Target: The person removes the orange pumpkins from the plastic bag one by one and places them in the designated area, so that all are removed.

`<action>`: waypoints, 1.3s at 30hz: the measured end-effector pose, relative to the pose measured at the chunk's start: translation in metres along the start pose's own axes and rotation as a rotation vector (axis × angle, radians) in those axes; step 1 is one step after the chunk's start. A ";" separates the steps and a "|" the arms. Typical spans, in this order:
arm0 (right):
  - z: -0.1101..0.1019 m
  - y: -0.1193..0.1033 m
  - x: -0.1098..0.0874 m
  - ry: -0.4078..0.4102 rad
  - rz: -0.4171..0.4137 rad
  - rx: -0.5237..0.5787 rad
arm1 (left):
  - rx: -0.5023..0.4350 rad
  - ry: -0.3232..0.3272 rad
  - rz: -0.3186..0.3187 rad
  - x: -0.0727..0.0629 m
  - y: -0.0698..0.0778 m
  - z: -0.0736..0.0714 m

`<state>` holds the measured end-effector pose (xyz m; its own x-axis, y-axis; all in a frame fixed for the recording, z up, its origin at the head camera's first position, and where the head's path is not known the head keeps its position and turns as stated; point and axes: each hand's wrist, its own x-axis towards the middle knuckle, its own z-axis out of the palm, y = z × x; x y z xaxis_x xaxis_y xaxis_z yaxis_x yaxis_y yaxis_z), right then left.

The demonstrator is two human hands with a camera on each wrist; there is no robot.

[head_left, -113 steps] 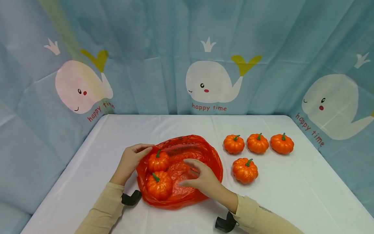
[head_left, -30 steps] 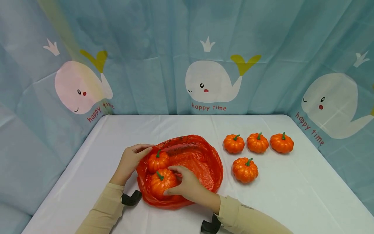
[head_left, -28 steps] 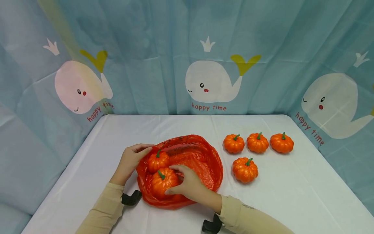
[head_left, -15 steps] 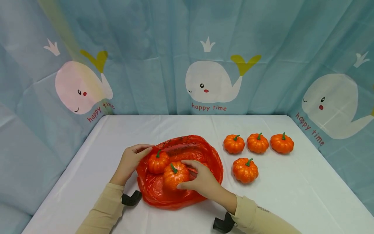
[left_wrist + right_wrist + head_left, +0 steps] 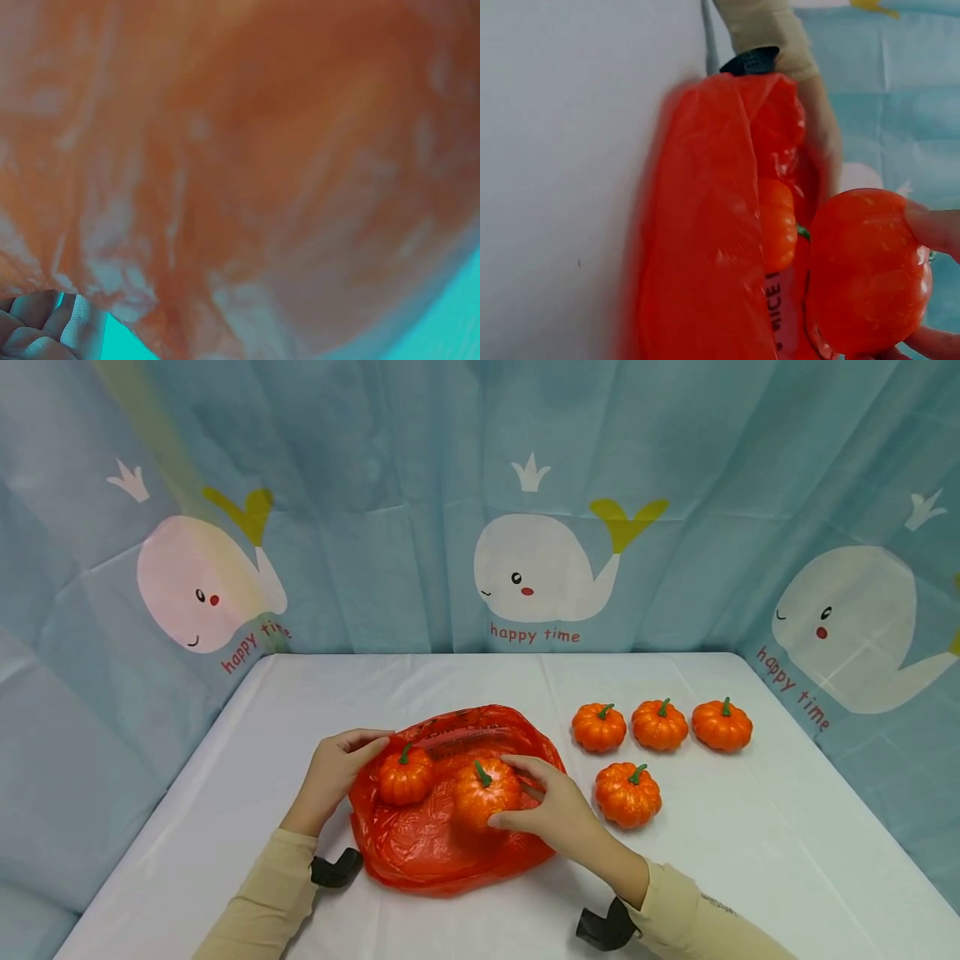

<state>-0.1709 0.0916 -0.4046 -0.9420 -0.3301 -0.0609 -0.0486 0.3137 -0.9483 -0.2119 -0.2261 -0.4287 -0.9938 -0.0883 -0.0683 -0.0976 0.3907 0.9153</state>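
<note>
My right hand (image 5: 566, 814) grips an orange toy pumpkin (image 5: 483, 793) with a green stem, thumb and fingers on its right side. In the right wrist view this pumpkin (image 5: 866, 274) is held up beside the open mouth of the red plastic bag (image 5: 705, 247). My left hand (image 5: 333, 772) pinches the left rim of the bag (image 5: 420, 856); the bag hides some of its fingertips. A smaller pumpkin (image 5: 406, 775) sits inside, at the bag's left. Crinkled bag plastic (image 5: 247, 165) fills most of the left wrist view, with curled fingers (image 5: 45, 330) low at the corner.
Right of the bag, a row of three pumpkins (image 5: 659, 725) stands on the white table (image 5: 750, 877), with another pumpkin (image 5: 628, 795) in front of them. A blue curtain (image 5: 420, 460) with whale prints hangs behind the table.
My right hand, earlier empty over the bag, has taken hold of the front pumpkin inside it, raised it and carried it rightward. The left hand has stayed at the rim.
</note>
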 end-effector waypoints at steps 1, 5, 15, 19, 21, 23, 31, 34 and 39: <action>-0.002 -0.001 -0.001 0.005 0.008 0.002 | 0.001 0.001 0.001 0.000 0.000 0.000; -0.011 -0.002 -0.004 0.026 0.037 0.016 | 0.004 0.003 0.007 0.001 0.000 0.000; -0.036 0.002 -0.012 0.065 0.005 -0.003 | -0.008 -0.001 0.002 0.002 0.000 0.001; -0.046 0.001 -0.016 0.084 -0.028 -0.008 | -0.002 0.003 -0.003 0.002 -0.001 0.000; -0.050 0.000 -0.018 0.093 -0.036 -0.004 | 0.003 0.004 -0.002 0.002 -0.001 0.000; -0.054 -0.001 -0.021 0.102 -0.032 0.001 | 0.006 0.005 -0.003 0.002 -0.001 0.000; -0.066 -0.003 -0.030 0.161 0.073 0.007 | 0.010 0.001 -0.006 0.004 -0.006 -0.001; -0.070 -0.003 -0.032 0.186 0.106 0.030 | 0.006 -0.001 -0.004 0.004 -0.007 0.000; -0.079 0.000 -0.037 0.231 0.067 -0.009 | 0.004 0.004 0.000 0.004 -0.007 0.001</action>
<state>-0.1619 0.1738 -0.3780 -0.9941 -0.0966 -0.0497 0.0144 0.3363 -0.9417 -0.2153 -0.2287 -0.4361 -0.9936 -0.0917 -0.0666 -0.0976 0.3941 0.9139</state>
